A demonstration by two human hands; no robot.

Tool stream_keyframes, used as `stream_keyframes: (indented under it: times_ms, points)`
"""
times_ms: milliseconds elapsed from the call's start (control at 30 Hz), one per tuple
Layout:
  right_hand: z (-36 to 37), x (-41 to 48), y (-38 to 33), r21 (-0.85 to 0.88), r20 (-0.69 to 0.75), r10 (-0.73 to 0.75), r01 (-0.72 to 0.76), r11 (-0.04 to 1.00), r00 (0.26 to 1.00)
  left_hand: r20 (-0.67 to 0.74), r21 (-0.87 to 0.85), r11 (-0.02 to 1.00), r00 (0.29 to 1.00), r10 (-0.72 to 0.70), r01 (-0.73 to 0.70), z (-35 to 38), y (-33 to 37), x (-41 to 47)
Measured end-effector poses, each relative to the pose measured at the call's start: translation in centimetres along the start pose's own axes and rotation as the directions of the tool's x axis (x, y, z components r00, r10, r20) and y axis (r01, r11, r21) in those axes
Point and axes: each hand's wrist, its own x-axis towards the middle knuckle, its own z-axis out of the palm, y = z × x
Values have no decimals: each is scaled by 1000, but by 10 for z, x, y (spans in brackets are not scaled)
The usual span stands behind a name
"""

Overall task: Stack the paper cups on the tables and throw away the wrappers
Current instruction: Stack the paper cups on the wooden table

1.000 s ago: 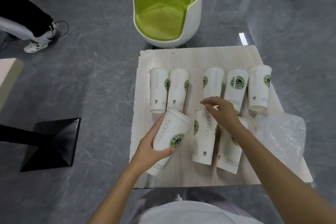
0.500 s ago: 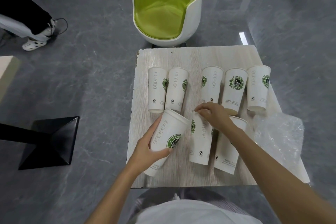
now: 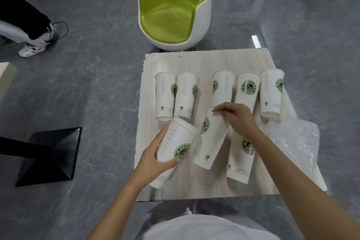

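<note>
Likely light, easily crushed. Left grip (image 3: 155, 160) wraps a cup (image 3: 176, 149) mid-wall; right grip (image 3: 236, 118) pinches a second cup (image 3: 209, 142) by its stiffer rim.

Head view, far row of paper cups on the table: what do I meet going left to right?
first cup → second cup close beside it → a gap → third cup → fourth cup, logo facing the camera → fifth cup, farthest right.

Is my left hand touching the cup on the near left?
Touching. Head view: the left hand wraps thumb and fingers round the near-left cup.
</note>
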Motion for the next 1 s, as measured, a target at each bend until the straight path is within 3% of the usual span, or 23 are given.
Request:
stream_keyframes:
  times_ms: [233,533,1000]
  points:
    - [-44,-2,-15,96,-199,-75,95,991,977,12,9,1000,1000,7,-7,0,-3,-4]
    - [-58,-6,-33,113,-426,-171,240,964,888,90,46,999,996,12,-16,5,3,-8]
    - [10,-29,-35,372,-147,-85,135,918,986,139,31,998,989,58,-63,15,17,0]
